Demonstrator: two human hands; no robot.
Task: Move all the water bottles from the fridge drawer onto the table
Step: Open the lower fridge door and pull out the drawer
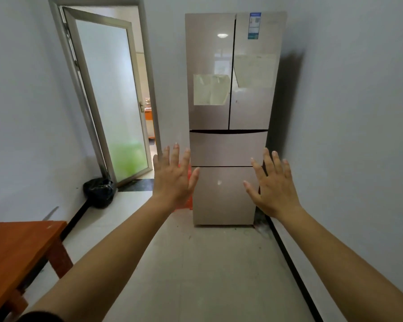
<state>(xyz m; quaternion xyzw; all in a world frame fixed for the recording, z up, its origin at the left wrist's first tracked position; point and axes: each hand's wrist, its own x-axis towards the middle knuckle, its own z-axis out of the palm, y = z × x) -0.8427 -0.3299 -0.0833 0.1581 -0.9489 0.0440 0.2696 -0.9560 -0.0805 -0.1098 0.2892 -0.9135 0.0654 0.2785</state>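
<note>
A tall beige fridge stands against the far wall, with two upper doors and two drawers below, all closed. The upper drawer and the lower drawer show flat fronts. No water bottle is visible. My left hand is raised in front of the fridge's left edge, fingers spread, holding nothing. My right hand is raised at the fridge's right edge, also spread and holding nothing. Both are short of the fridge. An orange-brown wooden table stands at the lower left.
A frosted glass door stands ajar left of the fridge. A black bag lies in the left corner. Something red sits beside the fridge, partly hidden by my left hand. Pale floor lies between me and the fridge; a wall runs along the right.
</note>
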